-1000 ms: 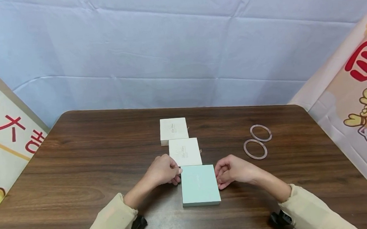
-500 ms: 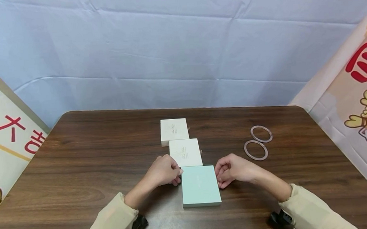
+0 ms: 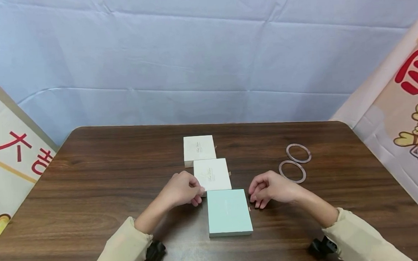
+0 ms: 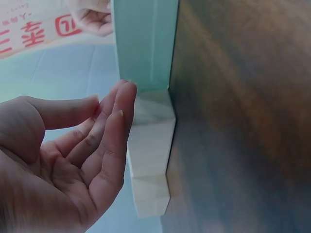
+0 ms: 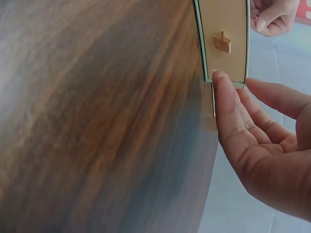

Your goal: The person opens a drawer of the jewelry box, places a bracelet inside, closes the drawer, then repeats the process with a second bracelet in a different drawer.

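A mint-green box (image 3: 229,213) lies flat on the table, nearest the person. Its right side, seen in the right wrist view, is a tan drawer front (image 5: 228,60) with a small ribbon pull tab (image 5: 222,43). My left hand (image 3: 184,190) is off the mint box's far left corner, beside a white box (image 3: 212,175); whether it touches the white box, I cannot tell. In the left wrist view its fingers (image 4: 114,141) are loosely bent with nothing between them. My right hand (image 3: 271,188), fingers relaxed and holding nothing, hovers just right of the mint box's far right corner.
Behind the first white box stands another white box (image 3: 198,148), shifted left, so the boxes form a stepped line. Two pale rings (image 3: 292,172) lie on the right of the brown wooden table (image 3: 108,184). A light cloth (image 3: 190,55) hangs behind the table.
Both hands have come away from the sides of the mint-green box: the left back and to the left, the right back and to the right. The boxes and rings stay in place.
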